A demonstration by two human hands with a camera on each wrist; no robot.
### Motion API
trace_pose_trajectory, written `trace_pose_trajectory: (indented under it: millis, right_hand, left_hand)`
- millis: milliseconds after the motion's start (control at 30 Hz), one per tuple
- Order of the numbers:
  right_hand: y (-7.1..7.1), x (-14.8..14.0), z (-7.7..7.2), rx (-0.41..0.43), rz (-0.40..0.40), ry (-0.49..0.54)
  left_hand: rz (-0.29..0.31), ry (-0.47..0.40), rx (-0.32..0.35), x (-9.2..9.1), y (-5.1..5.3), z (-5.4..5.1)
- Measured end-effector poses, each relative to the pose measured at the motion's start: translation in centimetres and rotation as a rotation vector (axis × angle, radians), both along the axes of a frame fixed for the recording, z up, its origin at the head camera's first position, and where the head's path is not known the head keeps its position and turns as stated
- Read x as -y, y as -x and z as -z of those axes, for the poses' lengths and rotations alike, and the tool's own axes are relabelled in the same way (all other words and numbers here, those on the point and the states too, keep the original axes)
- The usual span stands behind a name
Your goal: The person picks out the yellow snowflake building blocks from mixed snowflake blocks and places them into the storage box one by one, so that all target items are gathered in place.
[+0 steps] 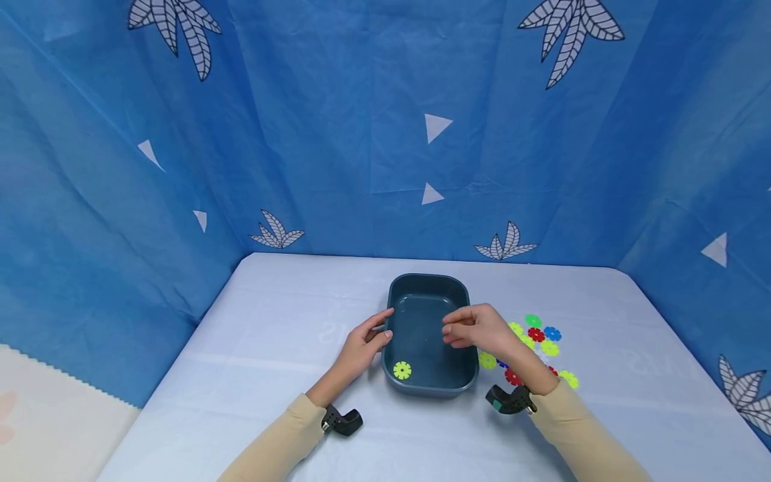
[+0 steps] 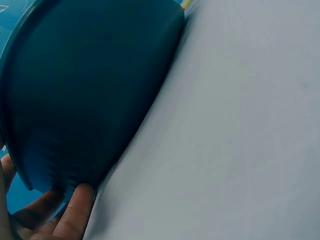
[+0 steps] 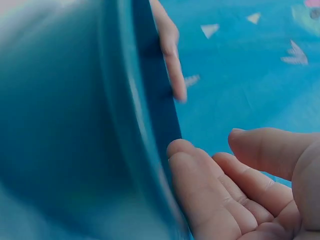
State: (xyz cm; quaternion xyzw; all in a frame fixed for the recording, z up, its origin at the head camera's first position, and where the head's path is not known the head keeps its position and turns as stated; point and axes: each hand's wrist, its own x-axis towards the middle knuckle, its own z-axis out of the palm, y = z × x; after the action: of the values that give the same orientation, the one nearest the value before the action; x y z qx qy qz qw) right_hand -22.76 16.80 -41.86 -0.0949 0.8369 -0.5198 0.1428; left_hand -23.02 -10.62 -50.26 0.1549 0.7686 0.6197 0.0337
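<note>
The left hand (image 1: 363,340) rests spread fingers against the tray (image 1: 424,341) at 9 o'clock; the right hand (image 1: 486,328), thumb apart, pinches nothing at 3. One disc (image 1: 402,370) lies inside at 7; light, steady pressure should stop sliding.

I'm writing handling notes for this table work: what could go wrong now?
The right forearm reaches across the loose flower-shaped pieces and might brush some aside. The left hand touches the side of the bin, so a nudge could shift it and slide the lone yellow-green piece inside.
</note>
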Motion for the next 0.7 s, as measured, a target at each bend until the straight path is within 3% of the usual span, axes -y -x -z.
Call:
trace_pose_trajectory:
  millis: [233,433,700]
  right_hand:
    - [-0.7,-5.1,-1.1,-0.025,0.114,-0.042]
    - [-0.8,-9.9,-0.4,-0.012,0.227,-0.121]
    - [-1.1,-14.5,0.7,0.009,0.318,-0.161]
  left_hand:
    - [-0.009,-0.006,0.009,0.0,0.1,0.1]
    - [-0.008,-0.006,0.017,0.0,0.1,0.3]
    - [-0.006,-0.006,0.01,0.0,0.2,0.4]
